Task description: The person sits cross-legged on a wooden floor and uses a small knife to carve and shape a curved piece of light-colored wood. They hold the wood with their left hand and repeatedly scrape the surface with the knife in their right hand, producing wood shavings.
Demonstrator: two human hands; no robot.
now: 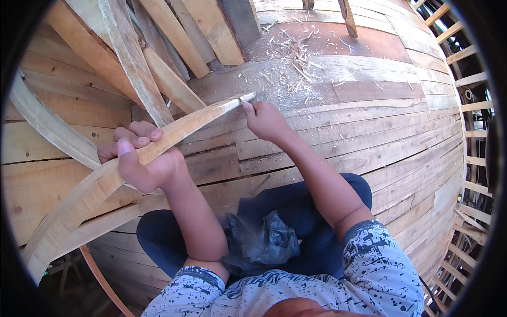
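A long curved piece of wood [174, 133] rises from the lower left and narrows to a pale tip near the middle. My left hand [140, 158] is wrapped round its middle, the thumb on the near side and the fingertips showing at the far side. Close by the tip, my right hand [264, 120] is closed in a fist with the thumb up. Whatever lies inside that fist is hidden, and I cannot tell whether it touches the tip. In my lap lies a crumpled dark plastic bag [269, 240].
Several wooden boards [174, 39] lean at the upper left, with another curved timber [50, 124] beside them. Wood shavings [301, 61] are scattered over the plank floor [364, 137]. A slatted wooden frame [475, 134] runs along the right edge.
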